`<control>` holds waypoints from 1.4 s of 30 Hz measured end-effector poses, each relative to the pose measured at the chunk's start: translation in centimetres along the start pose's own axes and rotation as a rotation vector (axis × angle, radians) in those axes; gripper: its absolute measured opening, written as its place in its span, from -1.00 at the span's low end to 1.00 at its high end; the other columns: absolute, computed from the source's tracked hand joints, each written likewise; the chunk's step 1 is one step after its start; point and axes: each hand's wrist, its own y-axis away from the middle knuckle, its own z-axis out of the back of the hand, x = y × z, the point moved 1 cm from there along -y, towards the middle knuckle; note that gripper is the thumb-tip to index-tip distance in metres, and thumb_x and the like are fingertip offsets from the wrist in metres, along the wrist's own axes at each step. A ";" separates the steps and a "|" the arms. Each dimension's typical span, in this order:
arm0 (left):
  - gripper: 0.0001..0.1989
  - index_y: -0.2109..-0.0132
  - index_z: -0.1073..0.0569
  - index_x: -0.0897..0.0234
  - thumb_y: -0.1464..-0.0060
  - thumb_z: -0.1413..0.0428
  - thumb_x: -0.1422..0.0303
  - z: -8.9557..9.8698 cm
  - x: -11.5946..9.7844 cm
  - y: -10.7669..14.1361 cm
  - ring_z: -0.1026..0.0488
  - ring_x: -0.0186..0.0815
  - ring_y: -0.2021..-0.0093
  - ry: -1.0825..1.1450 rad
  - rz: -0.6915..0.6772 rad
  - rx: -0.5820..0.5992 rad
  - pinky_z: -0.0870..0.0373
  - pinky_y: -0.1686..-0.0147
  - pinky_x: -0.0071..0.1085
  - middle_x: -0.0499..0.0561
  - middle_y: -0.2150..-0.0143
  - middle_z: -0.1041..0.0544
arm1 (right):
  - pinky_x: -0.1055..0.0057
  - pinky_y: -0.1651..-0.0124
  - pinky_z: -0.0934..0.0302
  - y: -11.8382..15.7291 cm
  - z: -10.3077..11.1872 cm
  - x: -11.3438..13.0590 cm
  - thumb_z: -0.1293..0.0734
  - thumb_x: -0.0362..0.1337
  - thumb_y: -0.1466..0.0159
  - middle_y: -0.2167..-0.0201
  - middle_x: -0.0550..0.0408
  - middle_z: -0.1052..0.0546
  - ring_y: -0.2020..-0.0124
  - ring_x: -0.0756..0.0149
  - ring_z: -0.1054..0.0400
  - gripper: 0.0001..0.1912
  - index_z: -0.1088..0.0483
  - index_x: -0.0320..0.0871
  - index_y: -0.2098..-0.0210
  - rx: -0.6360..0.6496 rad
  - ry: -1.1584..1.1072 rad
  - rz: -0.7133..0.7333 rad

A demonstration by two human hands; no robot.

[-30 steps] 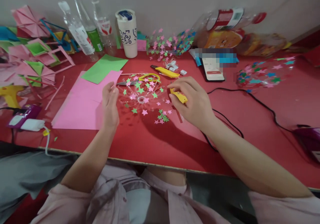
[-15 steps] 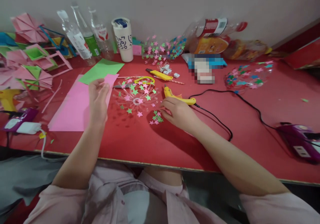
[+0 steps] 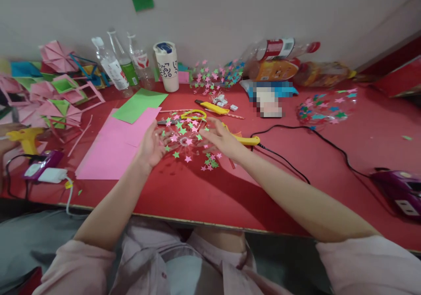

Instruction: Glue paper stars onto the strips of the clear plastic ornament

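A clear plastic bottle piece (image 3: 183, 141), cut into spreading strips and dotted with pink and green paper stars, sits on the red table in front of me. My left hand (image 3: 151, 149) is at its left side, fingers stretched out and partly seen through the plastic. From the right, my right hand (image 3: 224, 140) reaches to its other edge, also with fingers extended. Whether either hand presses on the plastic I cannot tell. A small pile of loose stars (image 3: 211, 162) lies under the right hand. Behind the right hand is a yellow hot glue gun (image 3: 247, 140), partly hidden.
Yellow-handled scissors (image 3: 194, 114) and a yellow box cutter (image 3: 215, 107) lie behind the plastic piece. Pink paper (image 3: 108, 154) and green paper (image 3: 140, 105) are at left. A black cord (image 3: 335, 146) crosses the right side. Another person's hand (image 3: 6, 139) is at far left.
My left hand has moved right, off the pink paper, to the plastic piece. My right hand has moved from beside the glue gun to the piece's right edge. The view has tilted up slightly.
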 end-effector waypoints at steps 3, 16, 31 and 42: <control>-0.64 0.31 -0.31 0.28 -0.16 0.11 0.07 -0.4 0.3 -0.1 -0.37 -0.37 0.58 0.032 0.045 -0.089 -0.48 0.35 -0.25 -0.04 0.54 -0.40 | 0.11 0.23 -0.44 -0.3 -0.7 -0.3 -0.32 -0.07 -0.19 0.16 0.02 -0.44 0.26 0.18 -0.49 -0.40 0.00 0.04 -0.14 0.006 -0.046 0.008; -0.63 0.31 -0.34 0.30 -0.12 0.09 0.06 -0.8 -1.2 -2.4 -0.42 -0.31 0.52 -0.044 -0.019 -0.049 -0.48 0.36 -0.23 0.05 0.44 -0.45 | 0.12 0.11 -0.41 -2.3 -1.5 0.1 -0.31 -0.17 -0.20 0.17 -0.01 -0.46 0.23 0.21 -0.48 -0.49 -0.04 -0.04 -0.08 -0.027 -0.086 0.028; -0.64 0.30 -0.35 0.33 -0.17 0.13 0.12 0.4 -1.9 -2.6 -0.43 -0.35 0.47 -0.073 -0.123 -0.044 -0.36 0.46 -0.43 0.04 0.41 -0.47 | 0.09 0.06 -0.36 -1.3 1.3 -0.1 -0.33 0.00 -0.14 -0.06 -0.07 -0.36 0.07 0.15 -0.39 -0.41 -0.10 -0.02 -0.07 -0.060 0.078 0.195; -0.92 0.23 -0.38 0.18 -0.08 -0.09 0.36 -2.8 -1.6 3.0 -0.40 -0.41 0.42 -0.341 -0.939 -0.008 -0.34 0.34 -0.43 -0.08 0.39 -0.47 | 0.33 0.28 -0.22 3.2 4.9 -0.7 -0.22 -0.27 -0.23 0.34 0.06 -0.46 0.39 0.32 -0.30 -0.88 -0.38 -0.09 0.28 -0.329 0.812 0.547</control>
